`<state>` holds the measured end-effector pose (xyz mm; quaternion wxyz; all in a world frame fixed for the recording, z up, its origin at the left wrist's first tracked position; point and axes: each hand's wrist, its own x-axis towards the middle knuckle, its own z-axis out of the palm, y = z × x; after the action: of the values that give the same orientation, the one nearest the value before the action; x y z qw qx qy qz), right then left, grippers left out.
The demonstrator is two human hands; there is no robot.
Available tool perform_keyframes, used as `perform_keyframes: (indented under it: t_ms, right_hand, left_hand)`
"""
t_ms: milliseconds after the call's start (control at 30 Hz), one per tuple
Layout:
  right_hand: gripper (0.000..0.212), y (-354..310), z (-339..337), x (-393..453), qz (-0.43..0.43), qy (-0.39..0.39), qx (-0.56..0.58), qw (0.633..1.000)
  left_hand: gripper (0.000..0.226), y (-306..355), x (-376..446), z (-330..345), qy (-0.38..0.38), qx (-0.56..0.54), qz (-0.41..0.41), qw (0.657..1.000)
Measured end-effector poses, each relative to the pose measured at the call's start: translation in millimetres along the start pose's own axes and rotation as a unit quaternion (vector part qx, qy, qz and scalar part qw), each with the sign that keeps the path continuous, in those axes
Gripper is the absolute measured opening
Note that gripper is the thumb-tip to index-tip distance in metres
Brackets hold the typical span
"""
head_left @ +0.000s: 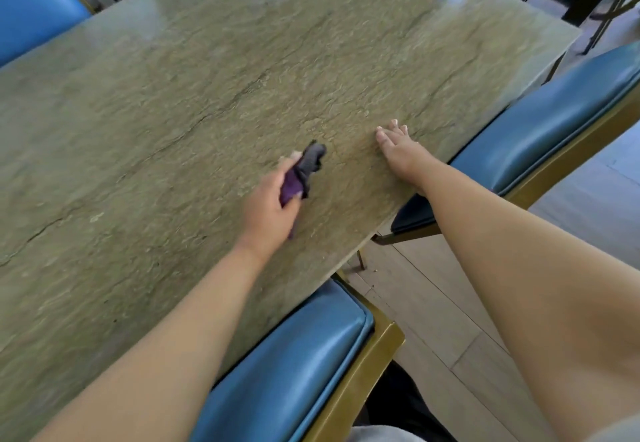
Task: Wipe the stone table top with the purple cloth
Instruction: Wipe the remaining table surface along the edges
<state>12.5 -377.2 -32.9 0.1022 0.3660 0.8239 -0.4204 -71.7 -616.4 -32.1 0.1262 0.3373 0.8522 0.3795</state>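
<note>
Left hand (268, 213) is gripping the bunched cloth (304, 171) with closed fingers at the counter's (173, 112) four o'clock, right hand (398, 151) is bracing flat and empty; most of the surface is apparently awaiting wiping.

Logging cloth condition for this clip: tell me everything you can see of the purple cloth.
The purple cloth is small, bunched and crumpled, not spread flat. It looks like soft fabric, vivid purple inside the left hand and duller grey-purple at the free end, which pokes forward past the fingers. The left hand's grip closes around its middle, and a thin tail seems to trail back beside the wrist. It sits low over the stone table top, near the edge; whether it touches the stone cannot be told. The right hand lies flat apart from it.
</note>
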Motion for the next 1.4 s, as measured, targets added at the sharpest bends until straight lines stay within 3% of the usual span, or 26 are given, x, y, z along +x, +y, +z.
perform_keyframes:
  t_ms: [100,333,500,600,733,800,867,1067,1233,1400]
  right_hand:
    - [0.053,-5.7,17.8,-7.2,0.012,0.020,-0.023,0.999]
    - [0.051,-16.2,63.9,-33.5,-0.051,-0.007,-0.080,0.995]
    - [0.048,-16.4,50.3,-34.9,-0.054,-0.041,-0.067,0.995]
    - [0.051,-24.5,58.3,-39.6,-0.035,-0.019,-0.093,0.995]
    - [0.053,-39.9,77.3,-57.6,-0.026,-0.036,-0.101,0.994]
    - [0.053,-39.6,83.6,-67.5,-0.044,-0.049,-0.102,0.993]
    - [0.053,-36.4,83.5,-74.5,-0.055,-0.059,-0.099,0.992]
    - [0.053,-29.6,73.9,-81.7,-0.063,-0.068,-0.067,0.993]
    - [0.056,-25.2,73.7,-81.4,-0.075,-0.063,-0.081,0.992]
    - [0.052,-21.7,66.8,-78.0,-0.084,-0.086,-0.075,0.990]
  left_hand:
    - [0.059,-32.6,-11.8,-3.6,-0.055,0.058,-0.034,0.996]
    - [0.057,-38.3,19.9,11.4,-0.088,0.123,-0.043,0.987]
    - [0.056,-54.1,-43.4,-14.1,-0.151,0.098,0.043,0.983]
    - [0.057,-80.8,-87.9,-46.3,-0.198,0.087,0.069,0.974]
    - [0.062,-106.0,-97.4,-67.2,-0.134,0.115,0.004,0.984]
    - [0.061,-97.7,-84.9,-58.3,-0.080,0.121,-0.049,0.988]
    - [0.059,-83.3,-78.3,-48.5,-0.076,0.125,-0.064,0.987]
    - [0.060,-79.9,-133.8,-56.6,-0.270,0.137,0.160,0.940]
    - [0.061,-96.3,-139.1,-79.9,-0.284,0.196,0.214,0.914]
    - [0.068,-77.0,-115.0,-54.7,-0.323,0.207,0.227,0.895]
